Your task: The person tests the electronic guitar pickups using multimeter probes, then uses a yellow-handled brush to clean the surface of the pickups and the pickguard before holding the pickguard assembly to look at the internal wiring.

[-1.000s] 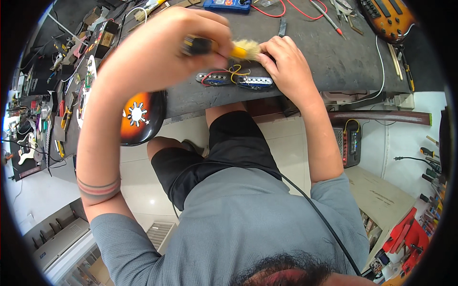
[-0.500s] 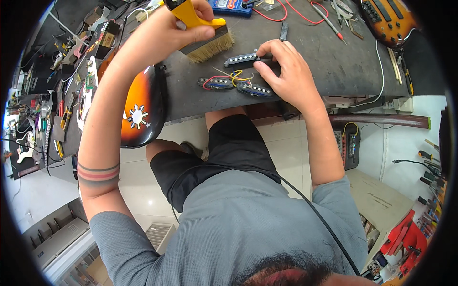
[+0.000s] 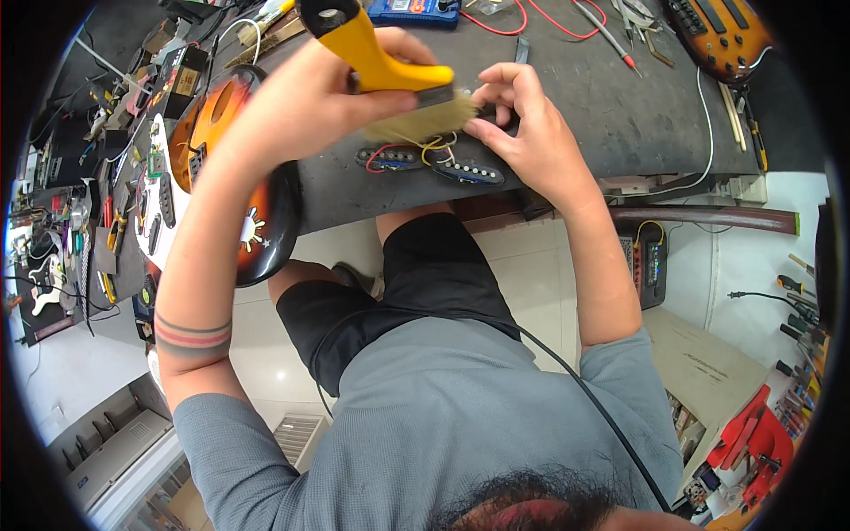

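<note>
My left hand (image 3: pixel 341 102) grips a wide brush (image 3: pixel 372 53) with a yellow-and-black handle, its pale bristles (image 3: pixel 412 124) reaching my right hand's fingertips. My right hand (image 3: pixel 527 133) has curled fingers on a dark pickup, mostly hidden behind the bristles. Below the brush, two pickups (image 3: pixel 469 173) with silver pole pieces lie on the dark workbench (image 3: pixel 602 133), joined by red, yellow and white wires (image 3: pixel 427 152). A sunburst guitar body (image 3: pixel 274 226) with a white pickguard (image 3: pixel 159 203) lies left of them, under my left forearm.
At the back are a blue cased device (image 3: pixel 412 11), red leads (image 3: pixel 518 26) and a pointed probe (image 3: pixel 611 40). Another sunburst guitar (image 3: pixel 717 40) occupies the back right corner, near a white cord (image 3: pixel 708 133) and thin sticks. Assorted tools crowd the left bench and the right wall.
Over the last half second the brush has swung right and down onto the pickup at my right hand. That pickup, visible half a second ago, is now mostly covered by bristles.
</note>
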A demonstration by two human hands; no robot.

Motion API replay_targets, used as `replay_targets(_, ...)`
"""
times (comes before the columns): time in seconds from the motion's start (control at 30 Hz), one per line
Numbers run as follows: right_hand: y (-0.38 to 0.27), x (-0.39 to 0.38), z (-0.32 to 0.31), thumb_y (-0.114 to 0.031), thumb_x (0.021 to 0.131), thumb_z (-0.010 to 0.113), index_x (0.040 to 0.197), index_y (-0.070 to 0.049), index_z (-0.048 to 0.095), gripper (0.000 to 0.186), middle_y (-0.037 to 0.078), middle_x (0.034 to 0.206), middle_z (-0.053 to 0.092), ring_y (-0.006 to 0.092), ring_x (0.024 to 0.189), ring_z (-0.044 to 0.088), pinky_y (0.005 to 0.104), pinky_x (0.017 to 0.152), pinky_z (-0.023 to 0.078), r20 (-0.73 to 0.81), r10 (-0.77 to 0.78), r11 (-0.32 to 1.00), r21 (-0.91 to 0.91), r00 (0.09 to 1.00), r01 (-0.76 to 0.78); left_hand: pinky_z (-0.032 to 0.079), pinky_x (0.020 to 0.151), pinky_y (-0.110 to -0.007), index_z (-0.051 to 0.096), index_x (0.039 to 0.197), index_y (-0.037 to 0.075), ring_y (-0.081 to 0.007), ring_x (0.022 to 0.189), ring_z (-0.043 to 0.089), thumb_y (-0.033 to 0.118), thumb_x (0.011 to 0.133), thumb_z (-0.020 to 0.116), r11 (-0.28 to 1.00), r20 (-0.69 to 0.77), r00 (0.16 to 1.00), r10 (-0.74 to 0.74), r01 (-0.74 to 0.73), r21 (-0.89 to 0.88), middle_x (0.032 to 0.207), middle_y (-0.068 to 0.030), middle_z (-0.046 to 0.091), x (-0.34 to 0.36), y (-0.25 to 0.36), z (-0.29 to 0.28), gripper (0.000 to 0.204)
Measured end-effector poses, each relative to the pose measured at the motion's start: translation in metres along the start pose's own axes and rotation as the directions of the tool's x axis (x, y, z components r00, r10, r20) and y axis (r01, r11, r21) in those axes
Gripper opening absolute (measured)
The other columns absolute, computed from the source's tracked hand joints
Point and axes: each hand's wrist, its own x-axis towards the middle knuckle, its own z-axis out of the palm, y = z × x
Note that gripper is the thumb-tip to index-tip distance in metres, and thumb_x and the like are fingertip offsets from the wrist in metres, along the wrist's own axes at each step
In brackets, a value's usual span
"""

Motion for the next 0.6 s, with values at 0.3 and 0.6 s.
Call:
replay_targets(0.3,-0.005,0.002,0.002,-0.01,0.088,0.085,0.153,-0.007,0.042,0.078,0.007,0.102,0.075,0.0225,0.079,0.06,0.0367,0.079,0.054,-0.033,-0.024,0.994,0.107,0.999,0.027,0.059,0.09,-0.035,0.073,0.126,0.002,-0.02,0.102,0.074,0.007,0.094,0.079,0.965,0.068,0.983,0.17,-0.18,0.191,0.111,-0.0109,0.077,0.008,0.027,0.001,0.032)
replay_targets(0.6,-0.004,0.001,0.004,-0.01,0.088,0.084,0.158,-0.005,0.038,0.085,0.008,0.103,0.074,0.0244,0.083,0.062,0.0374,0.08,0.054,-0.064,-0.092,0.993,0.073,0.994,0.097,0.059,0.09,-0.036,0.075,0.121,0.005,-0.0243,0.096,0.074,0.008,0.09,0.082,0.953,0.102,0.991,0.09,-0.115,0.281,0.109,-0.0111,0.078,0.013,0.032,0.01,0.032)
